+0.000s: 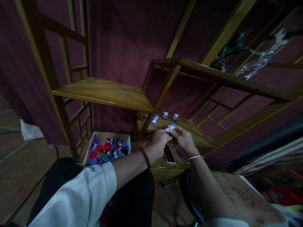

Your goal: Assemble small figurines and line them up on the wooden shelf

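Note:
A small white-and-purple figurine [170, 126] is pinched between my two hands just above the wooden shelf [201, 132]. My left hand [160, 141], with a dark red bead bracelet at its wrist, has its fingers closed at the figurine's lower left. From the right, my right hand [184, 137] grips its side with thumb and fingers; a silver bangle circles that wrist. On the shelf behind stand a purple-based figurine [154, 119] and two dark-based ones, a left figurine [165, 115] and a right figurine [175, 117]. My fingers partly cover the held figurine's base.
An open box [129, 138] of figurines and red, blue and purple discs sits lower left. A phone [169, 154] lies below my hands. A wooden post [163, 91] and upper shelf [104, 90] frame the space. Clear deer-like ornament [262, 58] stands upper right; a black stool [189, 192] is below.

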A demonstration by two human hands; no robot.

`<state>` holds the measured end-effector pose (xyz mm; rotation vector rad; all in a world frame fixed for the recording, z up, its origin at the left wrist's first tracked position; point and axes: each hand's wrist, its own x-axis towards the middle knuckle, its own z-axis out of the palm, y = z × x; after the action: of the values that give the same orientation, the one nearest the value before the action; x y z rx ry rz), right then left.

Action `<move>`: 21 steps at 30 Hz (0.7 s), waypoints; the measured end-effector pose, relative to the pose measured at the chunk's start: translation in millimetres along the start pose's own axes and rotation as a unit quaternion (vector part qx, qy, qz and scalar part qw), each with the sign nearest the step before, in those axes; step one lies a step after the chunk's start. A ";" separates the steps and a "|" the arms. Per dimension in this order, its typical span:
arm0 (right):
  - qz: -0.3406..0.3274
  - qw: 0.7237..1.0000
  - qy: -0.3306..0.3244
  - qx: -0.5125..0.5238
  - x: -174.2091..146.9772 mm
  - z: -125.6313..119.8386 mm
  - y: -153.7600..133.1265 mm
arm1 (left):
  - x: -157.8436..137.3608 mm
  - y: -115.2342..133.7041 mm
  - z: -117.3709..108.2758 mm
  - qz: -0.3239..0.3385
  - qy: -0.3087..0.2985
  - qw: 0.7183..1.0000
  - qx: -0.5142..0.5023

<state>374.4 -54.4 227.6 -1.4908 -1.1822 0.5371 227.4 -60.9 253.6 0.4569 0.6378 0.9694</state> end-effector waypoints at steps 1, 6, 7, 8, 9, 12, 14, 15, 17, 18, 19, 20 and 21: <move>-0.003 1.000 -0.002 -0.004 0.8 -0.6 0.0 | 0.6 0.5 0.4 -0.001 -0.001 1.000 -0.009; -0.007 1.000 -0.011 -0.009 3.5 -2.5 1.3 | 8.3 -1.7 -1.1 -0.003 -0.009 0.999 -0.032; -0.008 1.000 -0.008 -0.008 3.8 -2.7 1.5 | 10.2 -2.5 -2.0 -0.005 -0.016 0.999 -0.034; -0.008 1.000 -0.004 -0.008 3.9 -2.9 1.4 | 12.0 -3.2 -2.9 -0.008 -0.025 0.999 -0.036; -0.009 1.000 0.000 -0.008 4.0 -3.2 1.2 | 13.4 -3.7 -3.9 -0.011 -0.032 0.999 -0.037; -0.012 1.000 0.004 -0.009 3.3 -4.5 -0.4 | 15.8 -3.9 -6.0 -0.018 -0.032 0.999 -0.029; -0.016 1.000 0.003 -0.009 2.2 -5.6 -1.8 | 16.4 -3.7 -6.3 -0.021 -0.028 0.999 -0.027; -0.018 1.000 0.003 -0.009 1.5 -6.1 -2.6 | 16.7 -3.6 -6.1 -0.021 -0.028 0.999 -0.028; -0.024 1.000 -0.001 -0.010 -0.2 -6.6 -4.6 | 17.5 -3.9 -5.6 -0.019 -0.033 0.999 -0.036; -0.026 1.000 -0.006 -0.010 -1.2 -6.6 -5.8 | 18.0 -4.2 -5.3 -0.018 -0.039 0.998 -0.039; -0.028 0.999 -0.011 -0.010 -2.3 -6.3 -7.3 | 18.6 -4.5 -5.1 -0.017 -0.049 0.998 -0.040; -0.029 0.999 -0.016 -0.009 -3.4 -5.8 -8.9 | 19.2 -5.0 -5.1 -0.015 -0.061 0.997 -0.039; -0.030 0.999 -0.021 -0.009 -4.5 -5.1 -10.6 | 19.8 -5.4 -5.1 -0.014 -0.074 0.996 -0.038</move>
<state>372.9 -61.9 237.7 -1.4599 -1.2642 0.5202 235.4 -46.0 240.7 0.4466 0.4711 0.9206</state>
